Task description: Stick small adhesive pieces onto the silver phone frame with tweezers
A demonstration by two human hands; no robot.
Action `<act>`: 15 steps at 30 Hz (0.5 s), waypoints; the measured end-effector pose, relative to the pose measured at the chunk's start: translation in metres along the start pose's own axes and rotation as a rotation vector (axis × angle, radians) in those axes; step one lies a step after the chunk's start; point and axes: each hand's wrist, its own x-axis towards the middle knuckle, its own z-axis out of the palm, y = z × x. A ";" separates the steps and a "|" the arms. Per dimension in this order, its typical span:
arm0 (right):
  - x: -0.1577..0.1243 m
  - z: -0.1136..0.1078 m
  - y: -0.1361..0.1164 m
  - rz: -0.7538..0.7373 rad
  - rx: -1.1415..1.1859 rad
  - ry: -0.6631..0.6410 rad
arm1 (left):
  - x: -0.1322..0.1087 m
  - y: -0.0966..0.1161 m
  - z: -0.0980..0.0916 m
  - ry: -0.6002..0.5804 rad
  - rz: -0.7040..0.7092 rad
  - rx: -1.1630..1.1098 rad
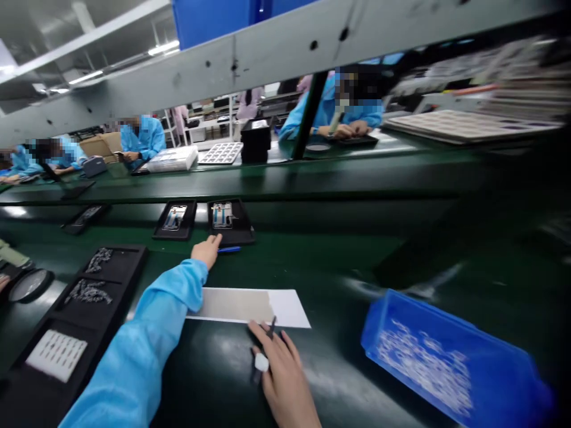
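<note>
My left hand (207,250), in a light blue sleeve, reaches forward across the green bench. Its fingertips touch the near edge of a black tray (247,233) that holds a phone frame (222,215). A blue pen (229,249) lies right by the fingers. My right hand (282,373) rests near the bench's front edge, closed on dark tweezers (264,351) whose tips point at a white paper sheet (250,307). A white cot covers one finger.
A second black tray with a phone frame (175,219) sits left of the first. A black compartment tray (75,306) with small metal parts is at the left. A blue bin (450,362) of small parts stands at the right. Several people in blue coats work across the belt.
</note>
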 end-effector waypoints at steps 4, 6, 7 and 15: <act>-0.002 0.005 0.017 -0.055 -0.133 0.027 | 0.003 0.007 -0.008 -0.033 0.025 0.073; -0.003 0.009 0.023 -0.057 -0.166 0.026 | -0.004 0.008 -0.017 -0.015 0.042 0.077; -0.003 0.011 0.024 -0.051 -0.166 0.026 | -0.011 0.010 -0.022 0.001 0.054 0.072; -0.002 -0.013 0.018 0.413 0.219 0.086 | -0.145 0.022 -0.069 0.075 0.229 -0.057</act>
